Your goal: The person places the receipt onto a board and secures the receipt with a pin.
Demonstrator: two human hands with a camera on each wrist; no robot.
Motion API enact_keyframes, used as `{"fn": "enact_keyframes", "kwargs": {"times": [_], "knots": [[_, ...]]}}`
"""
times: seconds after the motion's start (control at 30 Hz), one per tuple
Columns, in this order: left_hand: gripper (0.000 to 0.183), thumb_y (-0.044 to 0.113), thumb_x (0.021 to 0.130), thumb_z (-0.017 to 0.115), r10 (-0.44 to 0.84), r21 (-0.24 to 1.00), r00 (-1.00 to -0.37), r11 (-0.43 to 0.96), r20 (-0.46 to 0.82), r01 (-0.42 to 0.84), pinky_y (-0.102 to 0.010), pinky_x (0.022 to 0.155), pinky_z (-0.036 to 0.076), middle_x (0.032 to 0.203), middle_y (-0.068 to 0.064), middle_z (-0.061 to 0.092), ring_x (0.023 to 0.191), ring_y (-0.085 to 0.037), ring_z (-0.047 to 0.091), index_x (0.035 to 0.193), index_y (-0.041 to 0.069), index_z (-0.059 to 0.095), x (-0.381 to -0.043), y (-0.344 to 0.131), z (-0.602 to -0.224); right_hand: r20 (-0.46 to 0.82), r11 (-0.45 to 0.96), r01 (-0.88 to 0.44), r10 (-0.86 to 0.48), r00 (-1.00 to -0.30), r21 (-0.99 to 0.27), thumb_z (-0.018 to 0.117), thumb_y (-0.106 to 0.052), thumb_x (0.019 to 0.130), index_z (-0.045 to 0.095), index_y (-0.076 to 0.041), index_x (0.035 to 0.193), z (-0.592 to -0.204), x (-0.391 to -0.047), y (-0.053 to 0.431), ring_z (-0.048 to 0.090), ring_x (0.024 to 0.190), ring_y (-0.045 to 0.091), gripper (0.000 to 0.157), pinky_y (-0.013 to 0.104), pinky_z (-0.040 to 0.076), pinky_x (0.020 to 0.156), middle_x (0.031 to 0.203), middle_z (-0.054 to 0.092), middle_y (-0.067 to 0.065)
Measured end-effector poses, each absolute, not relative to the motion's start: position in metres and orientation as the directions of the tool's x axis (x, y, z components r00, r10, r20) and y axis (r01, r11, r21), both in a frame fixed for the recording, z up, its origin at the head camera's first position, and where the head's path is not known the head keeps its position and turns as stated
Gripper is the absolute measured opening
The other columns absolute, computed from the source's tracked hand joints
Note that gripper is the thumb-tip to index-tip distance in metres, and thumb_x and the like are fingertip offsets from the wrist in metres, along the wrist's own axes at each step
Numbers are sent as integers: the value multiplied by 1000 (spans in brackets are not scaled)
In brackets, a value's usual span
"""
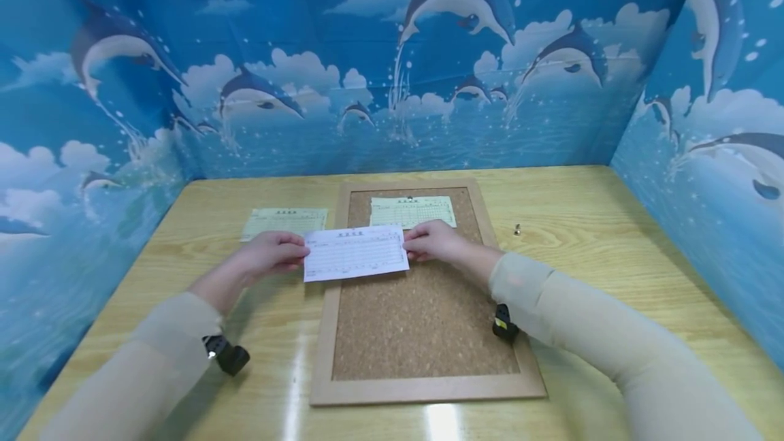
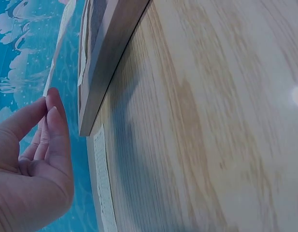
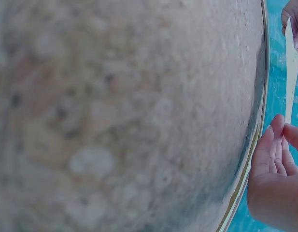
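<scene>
White printed slip [image 1: 356,252] is at the centre of the head frame, raised over the corkboard [image 1: 422,332]. Left hand [image 1: 275,252] pinches its left edge between thumb and fingers; right hand [image 1: 436,240] pinches the right edge likewise. One greenish slip [image 1: 416,212] lies on the board, upper centre; a small metallic item [image 1: 517,229] sits right of centre.

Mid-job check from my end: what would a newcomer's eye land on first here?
Probably the bright blue dolphin backdrop, which fills the upper part of the head view behind the table. Next, the white form, pinched at its ends by the left grip and right grip over the left side of the framed corkboard. A pale green form lies at the board's top.
</scene>
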State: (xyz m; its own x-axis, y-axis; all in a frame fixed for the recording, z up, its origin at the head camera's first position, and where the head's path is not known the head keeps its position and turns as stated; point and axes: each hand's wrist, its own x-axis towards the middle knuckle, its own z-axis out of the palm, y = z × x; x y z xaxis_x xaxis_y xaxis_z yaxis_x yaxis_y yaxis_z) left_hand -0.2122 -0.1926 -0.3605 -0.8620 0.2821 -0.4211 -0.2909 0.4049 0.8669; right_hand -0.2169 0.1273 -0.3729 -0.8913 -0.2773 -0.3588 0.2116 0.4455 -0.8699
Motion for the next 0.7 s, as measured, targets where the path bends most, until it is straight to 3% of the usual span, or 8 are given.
{"fn": "enact_keyframes", "kwargs": {"times": [0.7], "knots": [[28, 11, 92, 58, 299, 860, -853, 426, -428, -282, -27, 73, 53, 90, -6, 62, 77, -10, 60, 114, -6, 55, -224, -157, -366, -359, 452, 226, -233, -903, -863, 60, -10, 91, 60, 6, 111, -375, -214, 164, 62, 74, 9, 27, 28, 53, 69, 89, 65, 8]]}}
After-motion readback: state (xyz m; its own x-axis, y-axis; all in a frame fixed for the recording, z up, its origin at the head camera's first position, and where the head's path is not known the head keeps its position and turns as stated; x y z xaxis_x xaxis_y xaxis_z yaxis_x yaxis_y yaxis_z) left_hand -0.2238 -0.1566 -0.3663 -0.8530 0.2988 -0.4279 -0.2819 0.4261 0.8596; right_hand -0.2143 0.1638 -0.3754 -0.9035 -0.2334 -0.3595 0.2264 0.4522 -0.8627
